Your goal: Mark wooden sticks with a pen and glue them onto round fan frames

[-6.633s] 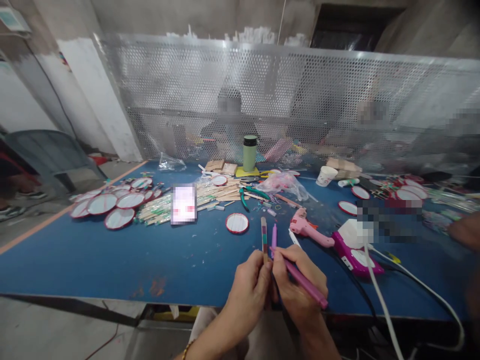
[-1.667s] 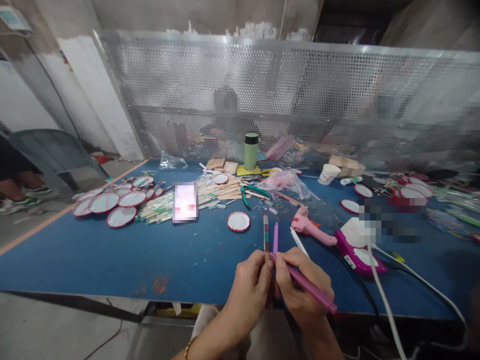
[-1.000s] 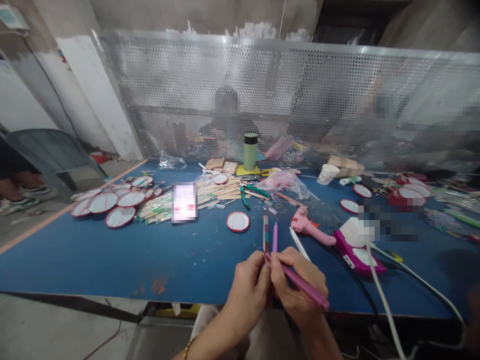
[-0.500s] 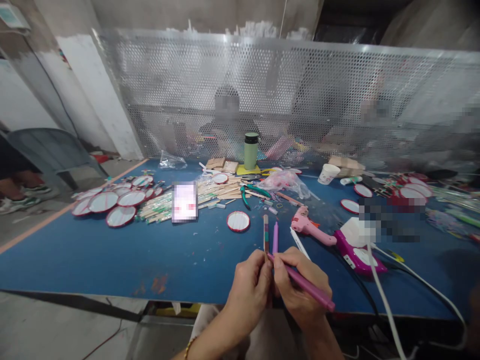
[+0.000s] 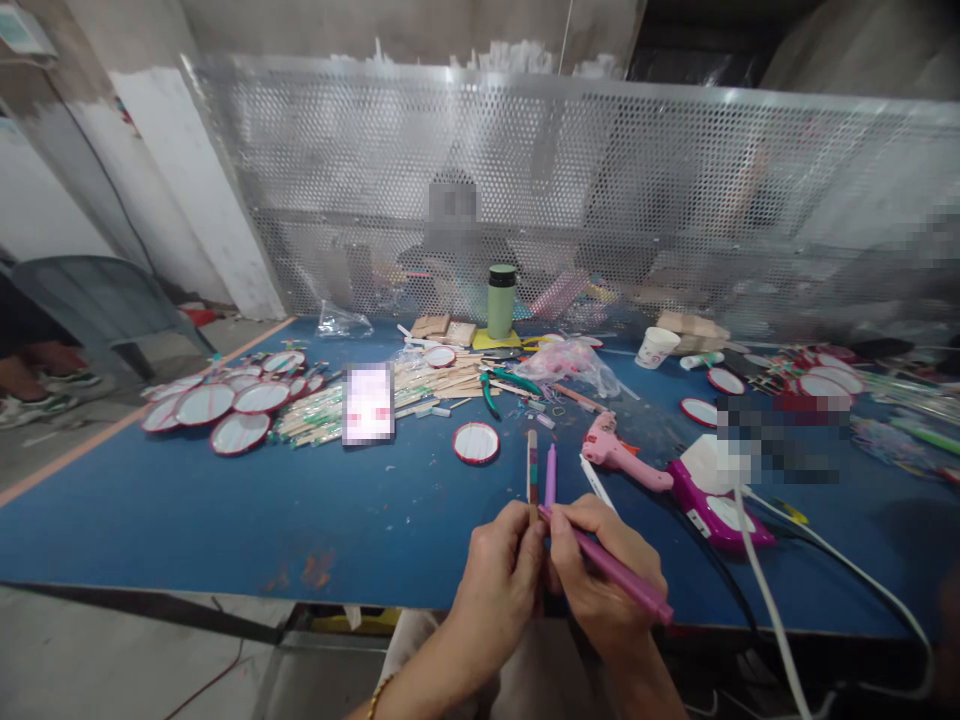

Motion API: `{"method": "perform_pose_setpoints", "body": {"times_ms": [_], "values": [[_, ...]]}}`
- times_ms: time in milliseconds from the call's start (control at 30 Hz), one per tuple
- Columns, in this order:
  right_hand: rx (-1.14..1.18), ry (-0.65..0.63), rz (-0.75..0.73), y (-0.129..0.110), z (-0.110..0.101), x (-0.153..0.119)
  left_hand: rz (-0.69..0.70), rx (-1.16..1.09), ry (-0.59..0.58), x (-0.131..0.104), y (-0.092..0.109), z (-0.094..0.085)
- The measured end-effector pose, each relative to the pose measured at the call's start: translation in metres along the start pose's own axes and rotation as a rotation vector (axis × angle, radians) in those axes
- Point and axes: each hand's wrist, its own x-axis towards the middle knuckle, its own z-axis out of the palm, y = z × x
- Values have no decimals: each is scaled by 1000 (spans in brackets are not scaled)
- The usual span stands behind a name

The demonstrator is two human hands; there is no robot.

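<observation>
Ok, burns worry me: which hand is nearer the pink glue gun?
Right: the right hand is just this side of the pink glue gun; the left hand is farther off, to its left.

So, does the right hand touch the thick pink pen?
Touching. The head view shows the right hand gripping the thick pink pen, its end sticking out.

Striped stick [image 5: 533, 468] — lower end hidden

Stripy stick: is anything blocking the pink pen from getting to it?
Nothing visible blocks it: the pink pen in the right hand points toward the stripy stick in the left hand, ending close beside it. The purple piece is beyond.
</observation>
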Motion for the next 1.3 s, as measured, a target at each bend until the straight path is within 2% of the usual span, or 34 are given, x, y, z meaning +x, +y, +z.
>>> {"method": "perform_pose_setpoints", "body": {"times_ms": [367, 1300], "values": [[26, -43, -31, -2, 0, 3, 12, 108, 49, 0, 0, -1], [5, -33, -34, -3, 0, 3, 9, 67, 39, 0, 0, 0]]}}
